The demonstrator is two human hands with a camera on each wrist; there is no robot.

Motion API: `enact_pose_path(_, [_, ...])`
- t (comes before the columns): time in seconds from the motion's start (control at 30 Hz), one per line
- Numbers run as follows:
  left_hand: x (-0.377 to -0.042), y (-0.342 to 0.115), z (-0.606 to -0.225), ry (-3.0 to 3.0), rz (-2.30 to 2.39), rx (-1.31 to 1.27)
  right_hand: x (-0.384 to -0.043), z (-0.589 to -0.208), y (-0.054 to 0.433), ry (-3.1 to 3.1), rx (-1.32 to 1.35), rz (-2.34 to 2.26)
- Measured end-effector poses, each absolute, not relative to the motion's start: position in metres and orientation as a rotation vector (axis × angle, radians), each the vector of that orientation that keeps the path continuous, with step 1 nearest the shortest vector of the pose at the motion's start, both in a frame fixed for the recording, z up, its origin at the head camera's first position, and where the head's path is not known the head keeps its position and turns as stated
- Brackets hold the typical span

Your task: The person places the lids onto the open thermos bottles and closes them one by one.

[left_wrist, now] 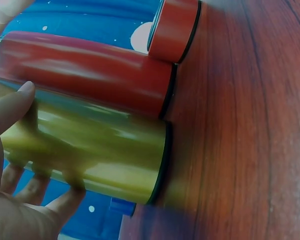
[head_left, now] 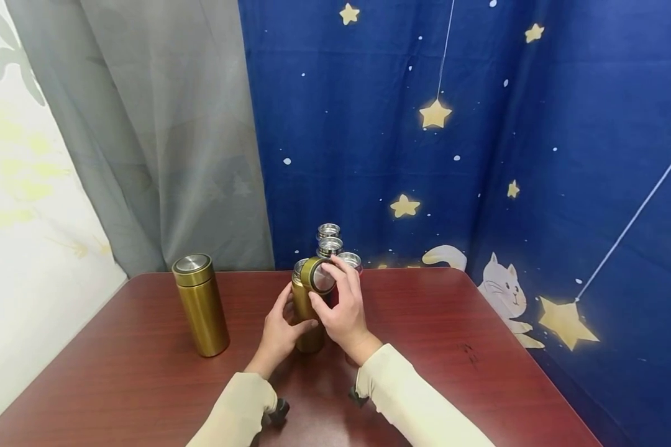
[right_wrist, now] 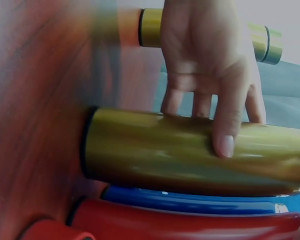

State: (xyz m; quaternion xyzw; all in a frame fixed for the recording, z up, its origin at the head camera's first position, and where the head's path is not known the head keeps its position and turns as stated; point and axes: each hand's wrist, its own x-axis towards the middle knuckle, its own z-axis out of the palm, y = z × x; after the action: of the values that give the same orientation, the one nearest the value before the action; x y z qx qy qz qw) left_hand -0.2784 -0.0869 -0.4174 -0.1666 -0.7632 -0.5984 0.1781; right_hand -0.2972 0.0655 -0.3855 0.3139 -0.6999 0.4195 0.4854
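Item one: gold flask point(head_left: 304, 307), a slim cylinder with a black base ring and an open steel mouth, near upright at the middle of the desk point(head_left: 453, 329); whether its base fully bears on the wood, we cannot tell. Left grip point(head_left: 279, 335): curled round the body, thumb on one side and fingers spread along the other. Item two: gold lid point(head_left: 313, 276), tilted on its side at the flask's mouth, its steel disc toward the right grip point(head_left: 343, 310), which pinches it between thumb and fingers. Handling notes: we judge the walls to be metal, stiff and not easily crushed, of moderate weight, contents hidden; the satin coat looks smooth and likely slips under a loose hold, and a knock may dent or scratch it. Best hold, in our view: a full wrap at mid-body, clear of the mouth; for the lid, light and rigid by its look, the gold side band rather than the flat disc. Adjacent stock: red flask point(left_wrist: 90, 70), just beside; blue flask point(right_wrist: 190, 198), close by; a short red cylinder point(left_wrist: 175, 30), seemingly a lid, near the red flask's base; capped gold flask point(head_left: 204, 310), upright and well apart on the left. We rate the close neighbours a tipping risk if the body swings.
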Motion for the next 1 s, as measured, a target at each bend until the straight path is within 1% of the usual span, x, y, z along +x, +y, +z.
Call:
enact_pose_path(0.1, [-0.281,-0.088,-0.421,-2.148,-1.688,-0.5,-0.299,-0.381,0.067,-1.701,0.783,0.983])
enact_pose_path(0.33, [-0.301,-0.093,-0.45,-2.12,-1.74,-0.498,-0.302,-0.375,0.067,-1.71,0.805,0.921])
enact_pose_path(0.43, [-0.304,-0.094,-0.454,-2.112,-1.733,-0.516,-0.303,-0.373,0.066,-1.71,0.811,0.907])
enact_pose_path(0.83, [-0.3,-0.098,-0.453,-2.129,-1.754,-0.519,-0.305,-0.364,0.062,-1.733,0.847,0.916])
enact_pose_path(1.0, [-0.284,-0.097,-0.433,-2.154,-1.765,-0.541,-0.306,-0.362,0.061,-1.782,0.863,0.95])
